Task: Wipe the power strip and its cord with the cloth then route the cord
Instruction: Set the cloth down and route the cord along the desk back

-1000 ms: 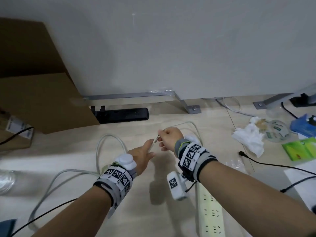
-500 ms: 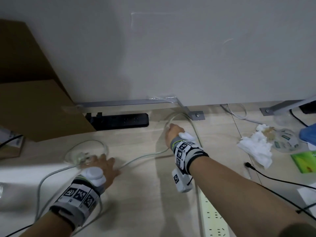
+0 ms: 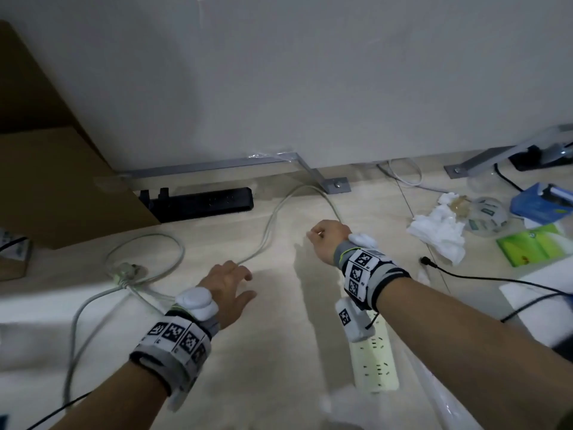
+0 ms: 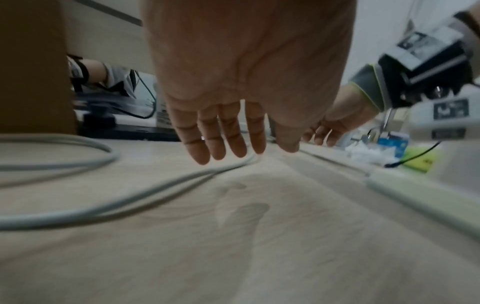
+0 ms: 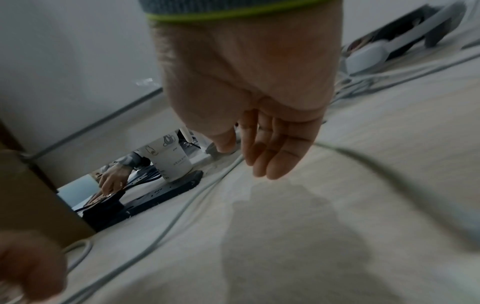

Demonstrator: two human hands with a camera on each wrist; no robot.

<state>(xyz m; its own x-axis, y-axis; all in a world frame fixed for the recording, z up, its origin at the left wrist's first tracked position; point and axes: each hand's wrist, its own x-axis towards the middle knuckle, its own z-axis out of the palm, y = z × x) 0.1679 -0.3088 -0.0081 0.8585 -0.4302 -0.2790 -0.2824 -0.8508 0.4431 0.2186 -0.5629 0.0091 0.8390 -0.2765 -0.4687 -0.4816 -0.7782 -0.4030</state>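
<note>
The white power strip (image 3: 376, 364) lies on the light wooden table under my right wrist, also seen in the left wrist view (image 4: 405, 193). Its pale cord (image 3: 269, 225) arcs up toward the wall, runs back left and ends in a loop with the plug (image 3: 127, 270). My left hand (image 3: 238, 280) hovers over the cord (image 4: 155, 185) with fingers straight, holding nothing (image 4: 233, 148). My right hand (image 3: 316, 235) hangs beside the cord's arc, fingers relaxed and empty (image 5: 262, 160); the cord (image 5: 176, 216) passes behind them. A crumpled white cloth (image 3: 437, 231) lies to the right.
A black power strip (image 3: 201, 201) and a metal bracket (image 3: 325, 181) sit along the wall panel. A cardboard box (image 3: 62, 181) stands left. A black cable (image 3: 483, 274), green packet (image 3: 539, 246) and blue box (image 3: 539, 203) are right. Another person's hand (image 5: 111, 179) works beyond the panel.
My left hand has come back right from the plug loop to the middle of the cord. My right hand has drawn back from the wall and let go of the cord.
</note>
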